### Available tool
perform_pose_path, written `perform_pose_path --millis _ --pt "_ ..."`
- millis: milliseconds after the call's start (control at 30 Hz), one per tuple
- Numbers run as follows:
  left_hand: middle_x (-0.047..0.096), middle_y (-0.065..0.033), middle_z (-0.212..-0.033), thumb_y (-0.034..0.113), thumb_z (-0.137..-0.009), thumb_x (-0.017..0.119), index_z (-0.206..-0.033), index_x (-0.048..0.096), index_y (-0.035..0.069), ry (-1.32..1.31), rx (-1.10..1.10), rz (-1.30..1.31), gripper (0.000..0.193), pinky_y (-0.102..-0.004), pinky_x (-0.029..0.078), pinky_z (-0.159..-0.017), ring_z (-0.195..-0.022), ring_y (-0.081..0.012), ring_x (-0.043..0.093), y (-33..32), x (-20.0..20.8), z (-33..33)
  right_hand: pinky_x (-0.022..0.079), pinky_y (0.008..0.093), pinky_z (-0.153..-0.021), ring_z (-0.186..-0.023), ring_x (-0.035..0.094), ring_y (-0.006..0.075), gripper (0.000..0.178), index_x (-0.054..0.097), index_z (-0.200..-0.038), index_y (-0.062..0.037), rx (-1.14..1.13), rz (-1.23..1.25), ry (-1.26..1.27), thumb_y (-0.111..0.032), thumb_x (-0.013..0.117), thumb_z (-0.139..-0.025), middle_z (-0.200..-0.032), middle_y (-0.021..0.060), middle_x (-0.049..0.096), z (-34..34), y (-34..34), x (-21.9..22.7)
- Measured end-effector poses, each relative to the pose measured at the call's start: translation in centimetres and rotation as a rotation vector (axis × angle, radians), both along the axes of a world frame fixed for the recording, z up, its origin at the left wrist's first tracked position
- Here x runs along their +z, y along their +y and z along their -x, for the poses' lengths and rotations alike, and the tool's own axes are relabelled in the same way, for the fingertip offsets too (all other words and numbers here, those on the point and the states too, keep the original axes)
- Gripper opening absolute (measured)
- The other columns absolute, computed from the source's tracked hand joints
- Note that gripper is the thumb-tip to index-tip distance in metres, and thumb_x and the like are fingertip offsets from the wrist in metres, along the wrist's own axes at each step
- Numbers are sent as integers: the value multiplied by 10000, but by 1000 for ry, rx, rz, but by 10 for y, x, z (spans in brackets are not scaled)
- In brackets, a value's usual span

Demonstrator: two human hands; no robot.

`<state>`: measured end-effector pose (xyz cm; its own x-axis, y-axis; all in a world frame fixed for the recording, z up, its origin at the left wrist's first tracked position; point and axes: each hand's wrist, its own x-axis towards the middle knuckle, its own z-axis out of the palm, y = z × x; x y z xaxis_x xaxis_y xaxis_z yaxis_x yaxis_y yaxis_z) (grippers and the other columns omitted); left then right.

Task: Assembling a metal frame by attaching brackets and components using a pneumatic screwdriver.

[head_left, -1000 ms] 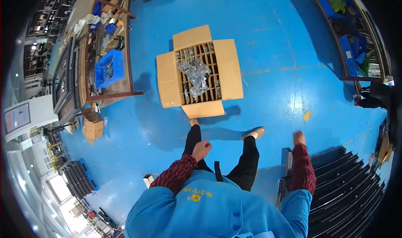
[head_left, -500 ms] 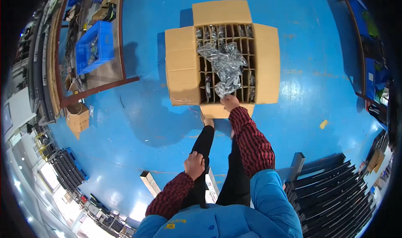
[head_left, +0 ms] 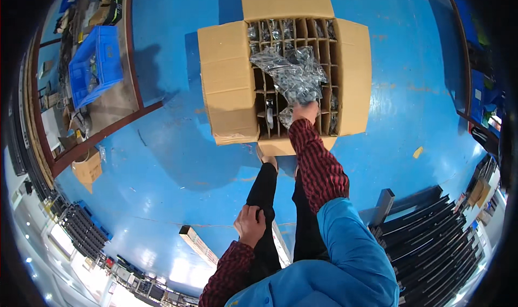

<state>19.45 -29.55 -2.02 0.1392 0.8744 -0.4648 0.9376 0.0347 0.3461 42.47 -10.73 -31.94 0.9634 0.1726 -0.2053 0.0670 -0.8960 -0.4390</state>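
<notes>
"First, where is the plastic wrap (head_left: 294,72)?"

"It lies crumpled on top of the cardboard dividers (head_left: 329,65) inside the open box (head_left: 353,80). All four flaps are folded outward."

"State of the right hand (head_left: 306,111)?"

"It touches the near part of the wrap. The fingertips are hidden there, so I cannot tell whether they are closed on it."

"And the left hand (head_left: 250,225)?"

"It rests on the left leg (head_left: 263,185), fingers slightly apart, holding nothing."

"Surroundings?"

"The box stands on the blue floor (head_left: 399,118). To its left, a blue crate (head_left: 113,61) sits on a bench (head_left: 117,97). Long black bars (head_left: 431,247) lie at lower right."
</notes>
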Motion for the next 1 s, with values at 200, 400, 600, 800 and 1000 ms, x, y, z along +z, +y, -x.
perform_pose_path --millis 200,400,600,800,1000 --pt "595 -58 -877 148 -791 713 -891 638 130 -31 -40 -11 126 -415 455 -581 -660 -308 584 7 -8 -15 516 450 -766 -799 635 399 420 605 -1132 -42 113 -3 319 -283 695 -800 -898 179 673 -32 0 0" --pt "610 -73 -839 120 -788 678 -863 624 125 -84 -70 8 92 -435 459 -583 -669 -332 596 -20 3 -31 497 351 -666 -662 582 231 223 630 -1038 -17 30 -482 456 -122 662 -844 -783 110 631 -74 -112 69" --pt "614 -25 -844 129 -911 669 -1075 606 61 -892 899 406 189 -262 430 -589 -668 -110 523 39 53 -76 458 362 -609 -620 542 252 241 638 -1047 -36 714 -426 363 -47 686 -811 -808 81 633 -41 -135 334" --pt "641 -66 -1002 104 -965 598 -1312 541 24 -1335 654 -80 361 -229 443 -670 -773 -123 556 110 184 -111 467 342 -660 -693 567 281 250 653 -1064 -50 1253 -641 231 -54 686 -816 -929 104 655 -4 -119 476" --pt "653 -95 -1023 76 -947 600 -1252 579 2 -1642 769 -48 315 -251 459 -692 -777 -141 564 111 310 -11 449 293 -661 -697 533 186 333 594 -1178 -54 1604 -802 587 -61 664 -852 -918 71 620 14 -93 614"
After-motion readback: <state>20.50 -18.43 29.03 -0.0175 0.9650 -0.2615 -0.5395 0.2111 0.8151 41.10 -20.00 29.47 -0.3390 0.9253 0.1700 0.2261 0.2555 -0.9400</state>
